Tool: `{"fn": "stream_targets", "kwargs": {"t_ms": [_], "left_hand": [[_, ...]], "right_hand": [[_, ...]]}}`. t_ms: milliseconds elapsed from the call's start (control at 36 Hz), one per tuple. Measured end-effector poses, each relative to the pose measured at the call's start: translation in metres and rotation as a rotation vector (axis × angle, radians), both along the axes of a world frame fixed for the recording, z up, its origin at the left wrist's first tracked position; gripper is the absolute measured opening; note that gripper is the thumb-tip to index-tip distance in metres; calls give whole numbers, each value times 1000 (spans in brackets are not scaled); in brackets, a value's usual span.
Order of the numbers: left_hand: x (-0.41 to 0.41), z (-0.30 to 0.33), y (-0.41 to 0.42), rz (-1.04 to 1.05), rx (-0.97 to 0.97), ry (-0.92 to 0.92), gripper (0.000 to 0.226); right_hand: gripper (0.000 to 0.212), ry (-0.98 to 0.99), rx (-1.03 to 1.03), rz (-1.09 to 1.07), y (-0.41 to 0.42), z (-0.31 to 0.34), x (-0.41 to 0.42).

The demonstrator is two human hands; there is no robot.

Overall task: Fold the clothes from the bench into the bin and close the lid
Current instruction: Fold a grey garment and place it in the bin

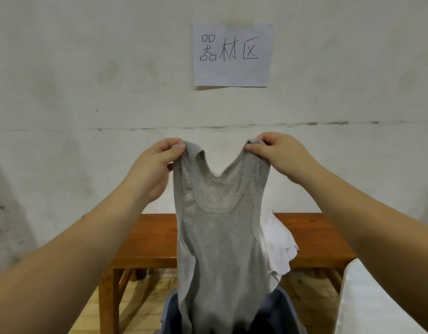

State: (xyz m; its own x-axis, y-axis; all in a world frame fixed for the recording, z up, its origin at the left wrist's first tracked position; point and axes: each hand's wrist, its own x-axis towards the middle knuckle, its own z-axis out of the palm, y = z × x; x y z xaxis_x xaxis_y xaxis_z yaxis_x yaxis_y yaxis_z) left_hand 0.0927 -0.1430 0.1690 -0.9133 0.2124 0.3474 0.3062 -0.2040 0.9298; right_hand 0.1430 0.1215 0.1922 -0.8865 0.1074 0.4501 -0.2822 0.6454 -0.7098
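The light around me is soft and even, moderately bright, with no hard shadows on the pale wall [87, 68]. A white sheet [386, 302] at my lower right is nearly blown out. The wide lens bends my forearms outward at the lower corners. The picture looks slightly soft overall, and the grey vest [217, 232] shows little texture.

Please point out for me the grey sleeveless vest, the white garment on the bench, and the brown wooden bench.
Grey sleeveless vest [220, 237]: head view, middle of its front panel.
White garment [276, 247]: head view, crumpled part right of the vest.
Brown wooden bench [314, 235]: head view, bare right part of its seat.
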Motion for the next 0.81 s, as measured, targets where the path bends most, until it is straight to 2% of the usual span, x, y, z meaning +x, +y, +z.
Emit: {"fn": "stream_targets", "kwargs": {"t_ms": [111, 250, 306, 361, 417, 444, 500, 556, 583, 639, 694, 806], "left_hand": [[17, 0, 30, -224, 62, -65, 11], [26, -10, 56, -270, -123, -31, 12], [23, -12, 58, -229, -138, -26, 10], [21, -12, 55, -200, -110, -32, 10], [18, -13, 50, -177, -66, -39, 10], [17, -13, 48, -174, -49, -40, 11], [13, -13, 44, -179, -27, -46, 11], [10, -13, 40, -183, -15, -55, 11], [9, -14, 39, -185, -9, -61, 11], [7, -14, 36, -183, -4, -68, 11], [5, -14, 32, -177, -4, -69, 12], [0, -15, 20, -156, 3, -67, 12]], "right_hand": [[42, 67, 100, 0, -27, 12, 0], [35, 9, 99, 74, -51, 15, -1], [38, -15, 23, 117, -53, 6, 0], [37, -15, -152, 142, -51, -6, -2], [27, -104, -417, 195, -51, -24, -6], [20, -189, -478, 233, -50, -36, -8], [13, -364, -370, 319, -44, -71, -11], [31, -468, -169, 438, -36, -110, -10], [43, -519, -109, 490, -33, -125, -9], [53, -620, -21, 561, -32, -144, -9], [48, -671, 141, 582, -35, -154, -13], [24, -687, 411, 496, -29, -166, -18]]}}
